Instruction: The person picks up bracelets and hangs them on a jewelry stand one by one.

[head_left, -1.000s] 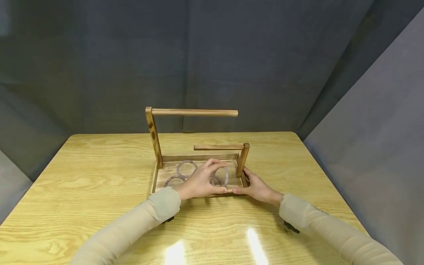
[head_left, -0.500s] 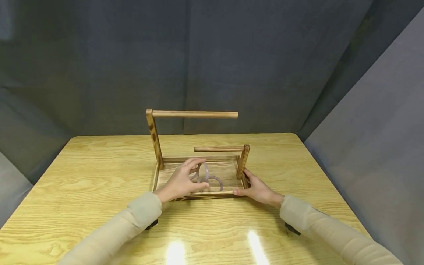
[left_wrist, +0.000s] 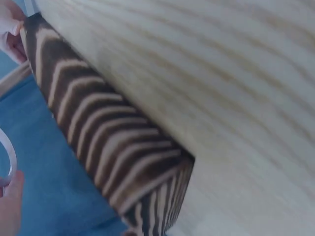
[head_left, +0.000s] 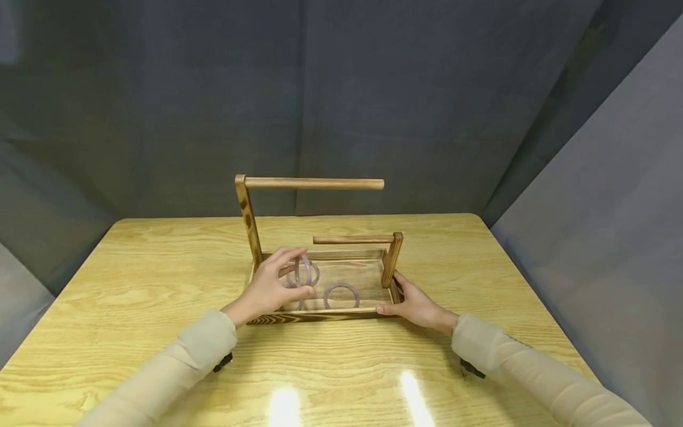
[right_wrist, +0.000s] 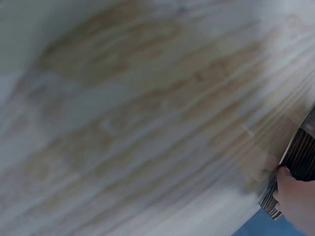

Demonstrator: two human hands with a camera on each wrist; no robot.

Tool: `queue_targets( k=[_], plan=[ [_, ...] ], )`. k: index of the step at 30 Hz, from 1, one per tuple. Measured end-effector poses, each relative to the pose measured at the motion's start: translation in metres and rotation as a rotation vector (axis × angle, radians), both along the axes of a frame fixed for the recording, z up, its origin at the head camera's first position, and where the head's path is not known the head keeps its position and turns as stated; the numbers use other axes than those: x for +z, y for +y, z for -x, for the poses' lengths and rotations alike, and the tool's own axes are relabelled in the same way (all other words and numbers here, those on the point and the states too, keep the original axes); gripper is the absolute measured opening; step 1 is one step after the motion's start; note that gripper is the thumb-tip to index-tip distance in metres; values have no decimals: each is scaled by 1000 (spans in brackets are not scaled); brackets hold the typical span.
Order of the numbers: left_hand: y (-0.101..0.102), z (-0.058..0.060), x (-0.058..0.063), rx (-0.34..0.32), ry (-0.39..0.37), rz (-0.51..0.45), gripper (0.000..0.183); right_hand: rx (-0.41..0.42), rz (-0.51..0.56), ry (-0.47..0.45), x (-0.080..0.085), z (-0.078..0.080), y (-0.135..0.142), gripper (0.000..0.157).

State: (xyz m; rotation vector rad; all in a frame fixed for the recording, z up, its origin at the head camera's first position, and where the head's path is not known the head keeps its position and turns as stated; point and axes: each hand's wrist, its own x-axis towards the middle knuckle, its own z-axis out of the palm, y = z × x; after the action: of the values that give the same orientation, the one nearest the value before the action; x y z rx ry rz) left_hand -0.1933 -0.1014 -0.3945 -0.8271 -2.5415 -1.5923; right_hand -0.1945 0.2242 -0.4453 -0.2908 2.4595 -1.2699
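Observation:
My left hand (head_left: 267,290) pinches a pale purple, see-through bangle (head_left: 308,271) between thumb and fingers, upright over the left part of a wooden tray stand (head_left: 341,314). In the left wrist view, the bangle (left_wrist: 12,155) shows at the left edge beside a fingertip. Another bangle (head_left: 342,285) lies flat near the tray's front middle. More bangle rims (head_left: 317,274) show behind the left hand, partly hidden. My right hand (head_left: 418,303) grips the tray's front right corner, thumb at the front wall. The right wrist view has this hand (right_wrist: 298,199) on the dark-grained wood.
A tall post (head_left: 248,222) at the tray's left bears a long bar (head_left: 315,184) reaching right. From a shorter right post (head_left: 392,261), a lower bar (head_left: 352,239) points left. Both bars have a free end. The tray stands on a wood-grain table (head_left: 160,284) before dark cloth (head_left: 341,107).
My left hand has moved left with the bangle, from the tray's right part to its left part. The bangle at the front middle is now uncovered. My right hand stays at the corner.

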Motion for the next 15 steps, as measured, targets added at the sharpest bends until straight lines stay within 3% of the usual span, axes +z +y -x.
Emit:
queue_targets(
  k=[4, 10, 15],
  plan=[
    [-7, 3, 7, 11, 27, -13, 75, 1, 0, 4, 0, 0, 0, 107],
    [-12, 12, 13, 18, 4, -39, 76, 13, 5, -1, 1, 0, 0, 106],
    [-13, 20, 17, 20, 14, -12, 76, 13, 7, 2, 1, -1, -1, 107]
  ],
)
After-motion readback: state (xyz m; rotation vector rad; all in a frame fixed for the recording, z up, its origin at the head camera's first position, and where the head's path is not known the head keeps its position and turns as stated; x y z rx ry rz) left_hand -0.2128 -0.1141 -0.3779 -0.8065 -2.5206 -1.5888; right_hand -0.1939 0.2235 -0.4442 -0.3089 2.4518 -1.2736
